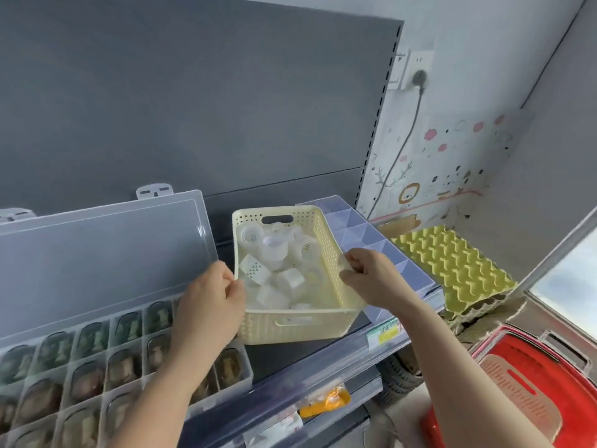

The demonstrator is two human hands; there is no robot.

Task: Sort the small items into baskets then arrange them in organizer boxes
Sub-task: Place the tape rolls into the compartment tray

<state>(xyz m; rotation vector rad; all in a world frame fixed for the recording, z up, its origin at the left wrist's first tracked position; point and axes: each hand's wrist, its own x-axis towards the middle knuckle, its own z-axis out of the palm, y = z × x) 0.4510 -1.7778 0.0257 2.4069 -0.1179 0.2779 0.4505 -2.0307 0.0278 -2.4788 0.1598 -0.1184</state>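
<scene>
A cream perforated basket (292,328) stands on the grey shelf, holding several small white and clear plastic cups (273,260). My left hand (210,302) grips its left rim, thumb over the edge. My right hand (371,276) pinches the right rim. To the left lies an open clear organizer box (232,379) with its lid (103,250) raised; its compartments hold dark figurine-like pieces. A second clear divided organizer (365,234) sits behind and right of the basket, its visible compartments bare.
A yellow-green egg tray (458,263) lies at the shelf's right end. A red basket (529,392) sits lower right on the floor. The grey shelf back panel (193,108) rises behind. A wall socket with a plugged cable (420,79) is upper right.
</scene>
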